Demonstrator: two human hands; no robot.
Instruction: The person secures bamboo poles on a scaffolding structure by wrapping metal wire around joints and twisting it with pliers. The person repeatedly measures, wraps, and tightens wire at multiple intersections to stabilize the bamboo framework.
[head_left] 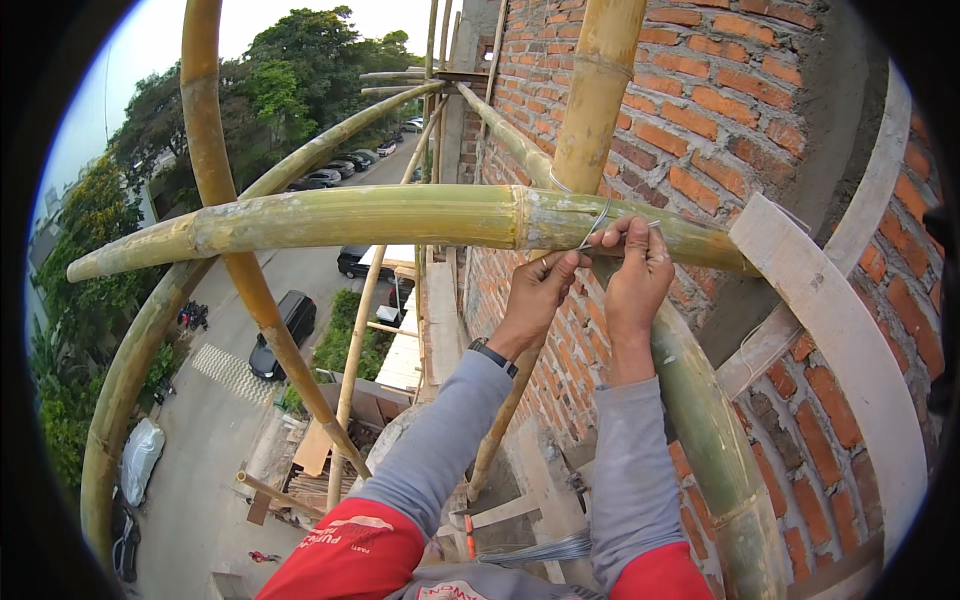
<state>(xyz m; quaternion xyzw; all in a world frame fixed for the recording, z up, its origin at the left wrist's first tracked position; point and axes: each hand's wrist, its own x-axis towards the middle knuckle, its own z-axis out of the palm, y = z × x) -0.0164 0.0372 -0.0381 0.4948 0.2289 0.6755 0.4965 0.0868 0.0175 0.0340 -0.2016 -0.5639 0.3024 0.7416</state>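
A thick green bamboo pole (pixel 400 217) lies crosswise in front of me, against an upright bamboo pole (pixel 590 95). Thin wire (pixel 603 212) loops round the crosswise pole near where the two meet. Just below that loop, my left hand (pixel 540 292) pinches the wire between thumb and fingers. My right hand (pixel 637 275) is close beside it, fingers curled and thumb pressed in, also on the wire. Both hands are at the near side of the pole. The wire's ends are too thin to follow fully.
A brick wall (pixel 730 120) rises on the right, with pale wooden boards (pixel 850 350) before it. Another bamboo pole (pixel 715 440) runs below my right arm. A slanting bamboo pole (pixel 230 220) crosses at left. Far below are a street, a dark car (pixel 283 335) and trees. Bundled wire (pixel 535 550) hangs near my waist.
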